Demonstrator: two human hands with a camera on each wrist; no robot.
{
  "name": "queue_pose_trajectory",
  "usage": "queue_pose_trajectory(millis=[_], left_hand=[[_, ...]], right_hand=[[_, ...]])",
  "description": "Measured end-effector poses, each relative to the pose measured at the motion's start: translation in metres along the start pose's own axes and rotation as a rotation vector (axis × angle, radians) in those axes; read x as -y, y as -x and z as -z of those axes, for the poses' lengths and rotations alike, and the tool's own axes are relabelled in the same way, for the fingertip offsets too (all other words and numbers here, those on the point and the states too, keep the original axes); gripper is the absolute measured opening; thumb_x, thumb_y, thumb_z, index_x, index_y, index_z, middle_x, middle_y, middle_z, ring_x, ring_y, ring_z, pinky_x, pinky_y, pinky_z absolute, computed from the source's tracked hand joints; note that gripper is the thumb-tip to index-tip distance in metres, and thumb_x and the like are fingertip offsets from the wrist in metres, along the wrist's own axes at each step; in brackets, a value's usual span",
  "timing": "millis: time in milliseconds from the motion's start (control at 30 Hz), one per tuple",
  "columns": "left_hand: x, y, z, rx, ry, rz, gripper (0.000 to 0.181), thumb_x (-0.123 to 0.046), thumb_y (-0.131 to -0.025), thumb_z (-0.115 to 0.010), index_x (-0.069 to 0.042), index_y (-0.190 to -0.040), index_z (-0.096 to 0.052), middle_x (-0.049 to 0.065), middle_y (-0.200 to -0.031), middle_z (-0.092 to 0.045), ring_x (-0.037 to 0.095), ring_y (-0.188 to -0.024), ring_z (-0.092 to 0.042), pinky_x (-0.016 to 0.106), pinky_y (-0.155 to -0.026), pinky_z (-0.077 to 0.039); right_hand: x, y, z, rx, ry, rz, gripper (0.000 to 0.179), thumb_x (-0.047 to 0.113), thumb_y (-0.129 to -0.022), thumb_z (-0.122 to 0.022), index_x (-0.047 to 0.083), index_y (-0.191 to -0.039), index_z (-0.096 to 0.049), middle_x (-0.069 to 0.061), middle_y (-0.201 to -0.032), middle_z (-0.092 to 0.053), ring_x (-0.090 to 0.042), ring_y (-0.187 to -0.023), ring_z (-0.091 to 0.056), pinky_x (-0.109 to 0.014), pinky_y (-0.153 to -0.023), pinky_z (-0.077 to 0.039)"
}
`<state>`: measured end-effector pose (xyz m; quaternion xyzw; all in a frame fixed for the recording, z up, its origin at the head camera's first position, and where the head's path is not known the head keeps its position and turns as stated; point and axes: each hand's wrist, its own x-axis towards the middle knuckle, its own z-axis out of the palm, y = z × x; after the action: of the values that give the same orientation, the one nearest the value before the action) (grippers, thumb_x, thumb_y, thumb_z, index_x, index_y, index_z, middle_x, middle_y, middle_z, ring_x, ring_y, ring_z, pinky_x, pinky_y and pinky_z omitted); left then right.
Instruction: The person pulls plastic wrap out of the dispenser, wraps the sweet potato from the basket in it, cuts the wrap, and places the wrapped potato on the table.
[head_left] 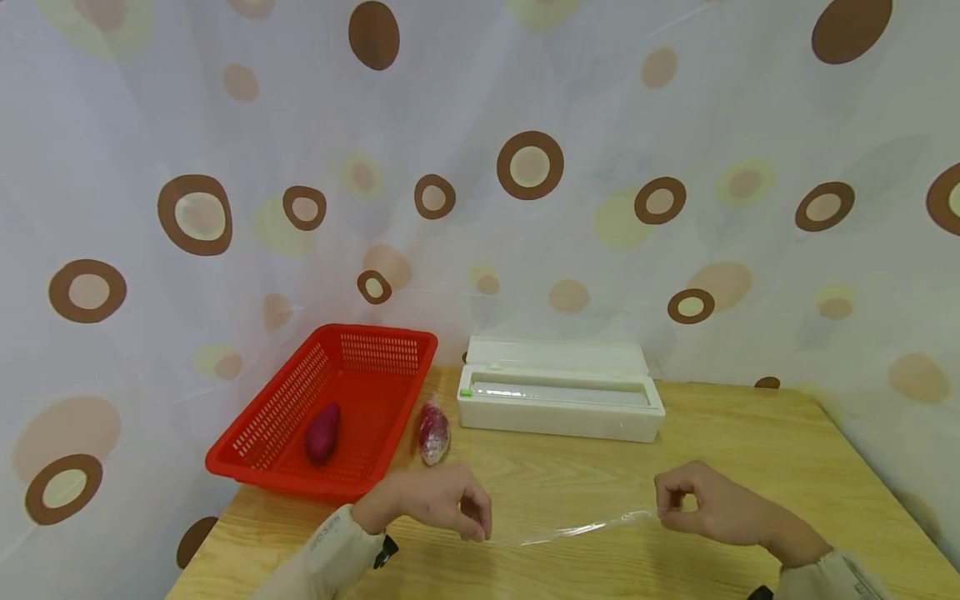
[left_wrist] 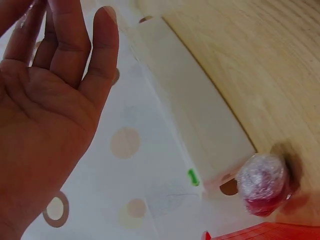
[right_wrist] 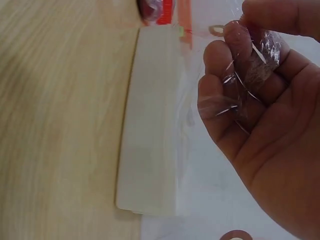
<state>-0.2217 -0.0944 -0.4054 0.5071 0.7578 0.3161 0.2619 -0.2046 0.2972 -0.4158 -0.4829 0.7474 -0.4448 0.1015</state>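
Note:
A clear sheet of cling film [head_left: 588,528] stretches between my two hands, low over the table. My left hand [head_left: 447,502] pinches its left end between thumb and forefinger. At the other end, my right hand [head_left: 712,505] pinches the film; in the right wrist view crumpled film [right_wrist: 269,52] shows across the fingers. Beyond the hands stands a white cling film dispenser box [head_left: 558,423], its lid raised and a roll inside. A purple sweet potato wrapped in film [head_left: 434,435] lies left of the box, just beyond my left hand.
At the left stands a red plastic basket [head_left: 367,404] with an unwrapped purple sweet potato [head_left: 322,434] in it. A dotted curtain [head_left: 465,125] hangs behind the wooden table [head_left: 757,450]. On the box's left end sits a small green tab [head_left: 466,392].

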Motion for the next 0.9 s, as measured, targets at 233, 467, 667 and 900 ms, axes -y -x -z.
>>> queue_pose_trajectory(millis=[233, 467, 667, 900], left_hand=[[0.019, -0.007, -0.017, 0.087, -0.141, 0.116, 0.006, -0.005, -0.086, -0.067, -0.008, -0.084, -0.073, -0.016, -0.070, -0.061, -0.008, -0.062, -0.049, 0.013, -0.061, -0.047], [0.028, -0.013, -0.028, 0.132, -0.331, 0.194, 0.008, -0.010, -0.081, -0.072, -0.014, -0.075, -0.073, -0.020, -0.063, -0.056, -0.009, -0.059, -0.045, 0.009, -0.058, -0.041], [0.030, -0.016, -0.034, 0.159, -0.408, 0.269, 0.009, -0.012, -0.076, -0.076, -0.016, -0.069, -0.071, -0.020, -0.059, -0.053, -0.007, -0.056, -0.043, 0.009, -0.055, -0.039], [0.032, -0.020, -0.039, 0.178, -0.501, 0.305, 0.016, -0.010, -0.070, -0.080, -0.018, -0.065, -0.067, -0.019, -0.056, -0.051, -0.005, -0.054, -0.044, 0.010, -0.051, -0.038]], right_hand=[[-0.025, 0.006, -0.031, 0.072, -0.001, -0.075, 0.021, -0.005, -0.087, -0.062, 0.015, -0.079, -0.060, 0.009, -0.073, -0.059, 0.006, -0.064, -0.048, -0.022, -0.052, -0.048], [-0.045, 0.012, -0.056, 0.072, 0.179, -0.083, 0.019, 0.004, -0.083, -0.070, 0.019, -0.076, -0.060, 0.016, -0.073, -0.054, 0.007, -0.065, -0.045, -0.018, -0.050, -0.045], [-0.047, 0.016, -0.066, 0.092, 0.254, -0.148, 0.016, 0.005, -0.084, -0.068, 0.020, -0.079, -0.064, 0.019, -0.076, -0.052, 0.006, -0.065, -0.047, -0.018, -0.052, -0.044], [-0.041, 0.015, -0.067, 0.117, 0.206, -0.217, 0.012, 0.015, -0.092, -0.062, 0.020, -0.082, -0.066, 0.020, -0.077, -0.053, 0.007, -0.064, -0.047, -0.018, -0.051, -0.045]])
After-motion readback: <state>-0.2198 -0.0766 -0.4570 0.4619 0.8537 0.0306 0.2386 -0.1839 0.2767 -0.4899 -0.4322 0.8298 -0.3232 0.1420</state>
